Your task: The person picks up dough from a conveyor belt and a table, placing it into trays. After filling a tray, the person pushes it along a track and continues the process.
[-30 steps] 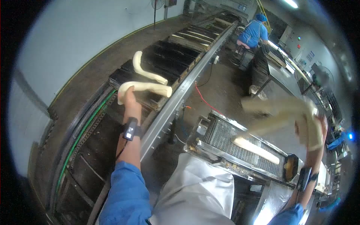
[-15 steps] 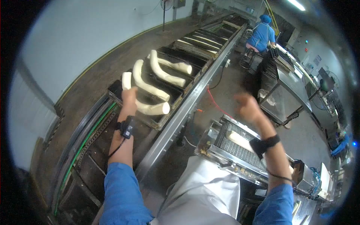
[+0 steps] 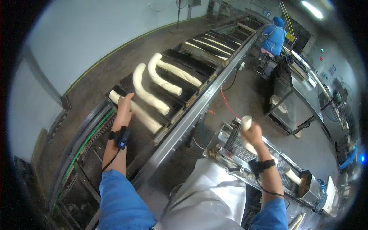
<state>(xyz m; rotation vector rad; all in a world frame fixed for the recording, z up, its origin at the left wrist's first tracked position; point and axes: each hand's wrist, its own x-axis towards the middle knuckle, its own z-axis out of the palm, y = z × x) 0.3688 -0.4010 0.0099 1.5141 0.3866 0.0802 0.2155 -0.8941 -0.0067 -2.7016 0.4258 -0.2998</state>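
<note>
My left hand [image 3: 124, 105] is closed over a long pale dough roll [image 3: 145, 117] lying in the nearest dark baking tin [image 3: 159, 132]. My right hand [image 3: 252, 134] grips another dough roll [image 3: 246, 122] above the small mesh conveyor [image 3: 235, 143]; one end sticks up past the fingers, the rest hangs below the hand. Beyond my left hand, a curved dough roll [image 3: 147, 94] lies across the tins. Farther along sit a bent dough roll [image 3: 163, 80] and a straighter one [image 3: 182, 73].
A metal rail [image 3: 184, 117] runs along the line of tins. Thin dough strips [image 3: 209, 50] lie in farther tins. Another dough roll [image 3: 293, 176] rides the mesh conveyor near a metal box [image 3: 311, 188]. A co-worker in blue [image 3: 274, 38] sits far off, beside a steel table [image 3: 303, 94].
My left hand has moved slightly down, and the dough roll under it has straightened along the tin. My right hand has come down to the conveyor and taken hold of a dough roll.
</note>
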